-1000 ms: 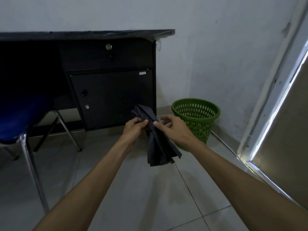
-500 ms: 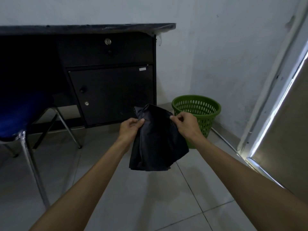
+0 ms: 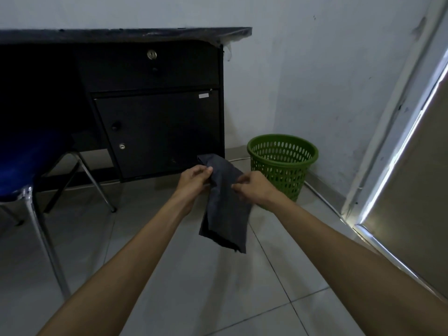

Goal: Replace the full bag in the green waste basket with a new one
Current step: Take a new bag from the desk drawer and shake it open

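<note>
- The new black bag [image 3: 224, 202] hangs at the centre of the frame, folded; it looks thin, light, limp and slippery, so pinch the mouth edge to part it
- Your left hand [image 3: 194, 177] and right hand [image 3: 252, 187] are both closed on its upper part, one at each side
- The green waste basket [image 3: 282, 163] stands right of centre with no liner visible, near the wall
- The black desk [image 3: 155, 112] and blue chair [image 3: 26, 166] sit left; neither seems to block you
</note>
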### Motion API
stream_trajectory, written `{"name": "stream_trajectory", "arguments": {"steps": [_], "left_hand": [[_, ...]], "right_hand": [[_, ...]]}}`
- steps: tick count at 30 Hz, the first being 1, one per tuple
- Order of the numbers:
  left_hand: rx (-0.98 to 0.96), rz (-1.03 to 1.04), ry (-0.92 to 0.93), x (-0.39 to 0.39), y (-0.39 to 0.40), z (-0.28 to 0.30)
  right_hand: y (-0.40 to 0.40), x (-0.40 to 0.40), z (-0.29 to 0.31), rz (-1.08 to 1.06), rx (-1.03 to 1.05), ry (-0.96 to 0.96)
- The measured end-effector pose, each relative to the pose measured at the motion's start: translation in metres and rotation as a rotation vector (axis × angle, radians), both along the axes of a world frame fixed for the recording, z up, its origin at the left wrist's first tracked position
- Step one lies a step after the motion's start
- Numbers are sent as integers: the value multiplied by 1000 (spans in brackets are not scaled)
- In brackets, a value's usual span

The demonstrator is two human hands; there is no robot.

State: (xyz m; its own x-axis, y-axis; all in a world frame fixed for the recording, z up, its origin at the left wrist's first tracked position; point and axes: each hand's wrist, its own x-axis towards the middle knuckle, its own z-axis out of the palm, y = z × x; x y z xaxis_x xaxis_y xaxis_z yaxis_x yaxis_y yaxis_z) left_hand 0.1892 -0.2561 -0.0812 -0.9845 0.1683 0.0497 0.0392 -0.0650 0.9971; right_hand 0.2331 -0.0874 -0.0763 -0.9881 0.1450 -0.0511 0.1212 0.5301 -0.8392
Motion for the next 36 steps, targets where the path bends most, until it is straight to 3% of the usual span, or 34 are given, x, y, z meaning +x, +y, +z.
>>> {"name": "stream_trajectory", "arguments": {"steps": [5, 9, 11, 14, 19, 22, 26, 30, 36], "left_hand": [[17, 5, -4, 2, -5, 2], [21, 88, -12, 0, -4, 2], [46, 114, -28, -3, -5, 0], [16, 84, -41, 3, -7, 3], [-329, -173, 78, 23, -4, 9], [-458, -352, 134, 24, -5, 11], [-603, -431, 208, 22, -4, 11], [-601, -399, 324, 19, -1, 5], [-462, -187, 239, 10, -5, 1]], "right_hand": [[-5, 12, 11, 223, -252, -202], [-17, 18, 18, 312, -83, -210], [-20, 16, 16, 290, -32, -130], [-15, 13, 15, 210, -160, -85], [-5, 9, 17, 49, -473, -82], [1, 8, 15, -28, -573, -84], [5, 9, 15, -104, -653, -113], [10, 10, 15, -158, -668, -112], [22, 14, 11, -269, -667, -82]]}}
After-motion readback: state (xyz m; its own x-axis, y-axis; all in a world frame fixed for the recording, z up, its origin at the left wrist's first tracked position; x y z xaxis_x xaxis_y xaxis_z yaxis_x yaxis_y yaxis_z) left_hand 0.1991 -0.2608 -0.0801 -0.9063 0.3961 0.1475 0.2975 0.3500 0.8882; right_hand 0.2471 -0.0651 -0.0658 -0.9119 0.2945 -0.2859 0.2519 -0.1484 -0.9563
